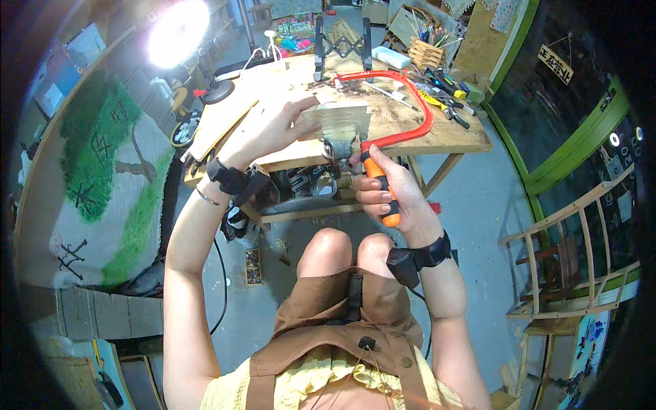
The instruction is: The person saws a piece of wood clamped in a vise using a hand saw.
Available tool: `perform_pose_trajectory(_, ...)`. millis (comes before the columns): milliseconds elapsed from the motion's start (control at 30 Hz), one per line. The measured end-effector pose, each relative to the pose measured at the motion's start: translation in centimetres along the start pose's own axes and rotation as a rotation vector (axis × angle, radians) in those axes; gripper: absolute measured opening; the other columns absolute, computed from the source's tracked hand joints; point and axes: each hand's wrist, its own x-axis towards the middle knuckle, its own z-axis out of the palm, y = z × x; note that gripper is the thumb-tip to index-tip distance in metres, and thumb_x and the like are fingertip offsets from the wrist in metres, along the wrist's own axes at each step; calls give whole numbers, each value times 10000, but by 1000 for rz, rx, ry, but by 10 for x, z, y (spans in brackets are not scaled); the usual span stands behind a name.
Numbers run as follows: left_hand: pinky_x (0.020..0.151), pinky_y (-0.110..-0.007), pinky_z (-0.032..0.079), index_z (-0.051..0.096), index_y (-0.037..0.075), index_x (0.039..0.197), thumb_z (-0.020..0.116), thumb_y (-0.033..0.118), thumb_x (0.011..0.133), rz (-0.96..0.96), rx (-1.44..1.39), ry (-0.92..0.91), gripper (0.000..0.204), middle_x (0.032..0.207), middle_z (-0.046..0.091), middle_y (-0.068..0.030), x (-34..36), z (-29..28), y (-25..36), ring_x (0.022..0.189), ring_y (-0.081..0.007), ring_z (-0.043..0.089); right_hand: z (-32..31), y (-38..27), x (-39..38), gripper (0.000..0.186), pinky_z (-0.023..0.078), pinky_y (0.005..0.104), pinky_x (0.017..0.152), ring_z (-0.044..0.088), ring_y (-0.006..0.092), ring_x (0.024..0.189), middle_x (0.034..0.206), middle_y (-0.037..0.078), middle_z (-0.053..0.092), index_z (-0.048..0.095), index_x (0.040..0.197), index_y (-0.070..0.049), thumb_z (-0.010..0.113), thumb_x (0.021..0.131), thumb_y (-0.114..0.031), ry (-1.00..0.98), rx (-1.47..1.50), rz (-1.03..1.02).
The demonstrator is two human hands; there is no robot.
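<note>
There is one saw [425, 113] with a red U-shaped metal frame and an orange-and-black handle, one pale piece of wood [348, 115] at the front edge of the wooden bench [465, 137], one bright round lamp [179, 34] and one black folding stand [342, 48] with two uprights. Two hands are at work.

The right hand [396, 188] is closed around the saw's handle, its fingers wrapped across the front; the frame arches away over the bench, just right of the wood. The left hand [273, 126] is partly open, fingers loosely bent and thumb apart, at the wood's left end; whether it presses on the wood I cannot tell.

A metal clamp [337, 150], seen poorly, seems to sit at the bench edge just below the wood. A white pen-like stick [391, 96] lies inside the frame's curve. Behind it stand the folding stand and a slatted wooden holder [425, 53] full of brushes. Yellow-and-black hand tools [447, 109] lie to the right. The left hand and forearm hide part of the bench.
</note>
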Motion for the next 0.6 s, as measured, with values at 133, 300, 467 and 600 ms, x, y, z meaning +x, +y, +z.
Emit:
perform_pose_trajectory(133,699,-308,435,517,7,1091,593,231,810,70,69,-9,367,859,598,-125,1,-2,6,782,-192,553,-11,13,-28,327,229,178,309,293,38,356,523,-36,335,452,875,-145,401,886,-467,-5,-28,51)
perform_pose_trajectory(300,665,-300,431,503,11,1115,580,239,814,-16,-45,-19,385,819,590,-133,-3,-2,14,730,-170,536,-1,1,-11,295,252,181,326,307,29,379,539,-42,343,473,928,-143,413,893,-430,52,-63,66)
perform_pose_trajectory(467,759,-304,436,498,7,1146,591,265,815,123,-80,53,429,899,609,-164,-3,4,-4,837,-193,562,2,9,-27,283,238,176,303,305,42,361,538,-36,346,478,921,-151,403,899,-422,53,-115,30)
perform_pose_trajectory(600,729,-307,450,470,38,1187,627,247,779,102,78,-19,484,874,611,-147,1,0,1,814,-190,579,1,7,-27,321,227,172,297,275,43,323,521,-36,346,472,896,-130,399,895,-442,81,-103,69)
